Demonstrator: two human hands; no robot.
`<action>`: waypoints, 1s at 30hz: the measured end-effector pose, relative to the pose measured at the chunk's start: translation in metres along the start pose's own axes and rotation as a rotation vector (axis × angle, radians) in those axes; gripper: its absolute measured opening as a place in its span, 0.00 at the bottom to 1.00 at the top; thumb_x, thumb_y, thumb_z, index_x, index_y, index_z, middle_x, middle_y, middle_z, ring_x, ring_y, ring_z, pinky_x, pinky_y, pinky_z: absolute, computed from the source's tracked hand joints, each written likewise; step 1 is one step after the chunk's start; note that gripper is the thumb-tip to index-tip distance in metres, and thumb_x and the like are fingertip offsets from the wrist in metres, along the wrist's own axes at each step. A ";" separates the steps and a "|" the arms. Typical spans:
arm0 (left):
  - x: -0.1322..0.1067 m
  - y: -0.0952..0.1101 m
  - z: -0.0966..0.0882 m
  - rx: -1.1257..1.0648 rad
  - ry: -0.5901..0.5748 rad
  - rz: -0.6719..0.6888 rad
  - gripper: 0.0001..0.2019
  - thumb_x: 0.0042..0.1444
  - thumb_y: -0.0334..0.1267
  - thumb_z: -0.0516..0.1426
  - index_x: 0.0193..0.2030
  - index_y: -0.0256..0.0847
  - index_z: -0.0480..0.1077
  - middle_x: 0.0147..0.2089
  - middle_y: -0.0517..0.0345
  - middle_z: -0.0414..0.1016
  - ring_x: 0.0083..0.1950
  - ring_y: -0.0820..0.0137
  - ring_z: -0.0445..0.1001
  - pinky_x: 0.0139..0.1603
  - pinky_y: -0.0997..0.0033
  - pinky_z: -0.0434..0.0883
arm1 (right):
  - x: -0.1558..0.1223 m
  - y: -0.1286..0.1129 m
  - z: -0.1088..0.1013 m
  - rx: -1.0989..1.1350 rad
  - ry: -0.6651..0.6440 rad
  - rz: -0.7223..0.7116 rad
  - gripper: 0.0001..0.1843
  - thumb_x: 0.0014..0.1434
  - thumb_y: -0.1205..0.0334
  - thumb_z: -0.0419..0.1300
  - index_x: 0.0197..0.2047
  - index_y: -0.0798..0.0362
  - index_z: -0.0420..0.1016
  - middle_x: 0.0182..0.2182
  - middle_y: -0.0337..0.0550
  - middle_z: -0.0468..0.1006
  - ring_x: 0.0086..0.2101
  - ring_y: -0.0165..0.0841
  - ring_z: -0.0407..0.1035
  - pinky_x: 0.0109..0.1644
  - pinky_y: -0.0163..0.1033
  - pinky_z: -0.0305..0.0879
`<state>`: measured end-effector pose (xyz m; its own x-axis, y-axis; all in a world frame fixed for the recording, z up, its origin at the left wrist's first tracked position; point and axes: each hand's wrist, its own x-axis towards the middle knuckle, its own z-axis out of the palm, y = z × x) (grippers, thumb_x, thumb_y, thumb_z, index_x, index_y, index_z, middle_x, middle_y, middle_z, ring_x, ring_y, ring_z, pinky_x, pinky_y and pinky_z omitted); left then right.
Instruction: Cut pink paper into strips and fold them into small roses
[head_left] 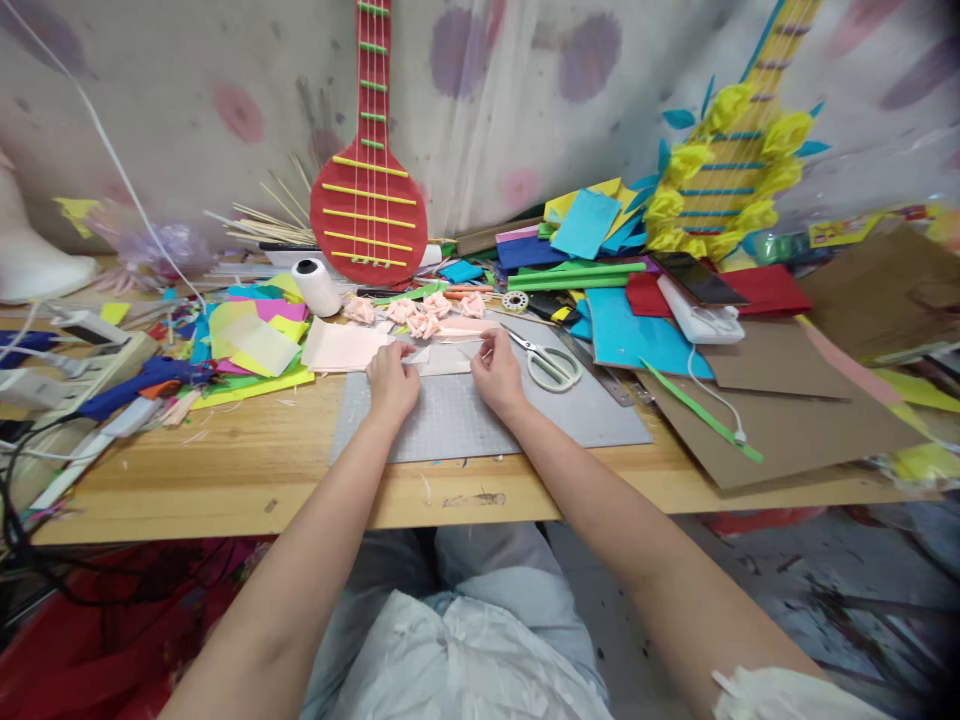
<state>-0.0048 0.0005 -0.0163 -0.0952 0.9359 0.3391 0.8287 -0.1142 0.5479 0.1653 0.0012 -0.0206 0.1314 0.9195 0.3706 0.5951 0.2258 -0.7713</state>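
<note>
My left hand (392, 378) and my right hand (496, 374) rest side by side on a grey cutting mat (480, 420). Each pinches an end of a pale strip of paper (444, 358) that lies between them. Just beyond lie pink paper sheets (343, 346) and several small pink paper flowers (420, 315). White-handled scissors (547, 360) lie to the right of my right hand.
Coloured paper piles (251, 345) lie at the left and back. A red cardboard guitar (369, 205) and a yellow-flowered one (731, 170) lean on the wall. A white tape roll (315, 285), brown cardboard (780, 410), a blue glue gun (142, 380) and cables crowd the wooden table (240, 470).
</note>
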 end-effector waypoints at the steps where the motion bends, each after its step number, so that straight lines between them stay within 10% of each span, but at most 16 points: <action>1: 0.001 -0.001 0.000 -0.020 -0.004 0.001 0.15 0.48 0.26 0.49 0.43 0.40 0.65 0.43 0.52 0.69 0.49 0.64 0.67 0.52 0.62 0.62 | 0.003 0.004 0.000 0.067 0.044 0.038 0.17 0.49 0.69 0.48 0.44 0.52 0.57 0.32 0.38 0.65 0.25 0.27 0.60 0.33 0.35 0.57; 15: 0.041 0.031 -0.015 0.171 -0.559 -0.082 0.26 0.42 0.28 0.57 0.52 0.37 0.62 0.49 0.47 0.69 0.45 0.64 0.71 0.42 0.70 0.66 | 0.013 0.018 -0.005 0.213 0.115 0.230 0.16 0.45 0.70 0.50 0.40 0.51 0.57 0.27 0.33 0.64 0.23 0.27 0.59 0.32 0.35 0.55; 30: 0.033 0.054 -0.012 0.274 -0.603 -0.010 0.18 0.42 0.30 0.56 0.44 0.38 0.67 0.49 0.47 0.71 0.50 0.64 0.69 0.46 0.71 0.65 | 0.014 0.026 -0.004 0.197 0.114 0.213 0.16 0.44 0.69 0.50 0.39 0.51 0.58 0.25 0.33 0.63 0.24 0.28 0.59 0.32 0.36 0.57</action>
<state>0.0306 0.0214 0.0338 0.1556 0.9680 -0.1967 0.9473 -0.0898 0.3074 0.1854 0.0190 -0.0332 0.3311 0.9134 0.2366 0.3810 0.1000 -0.9192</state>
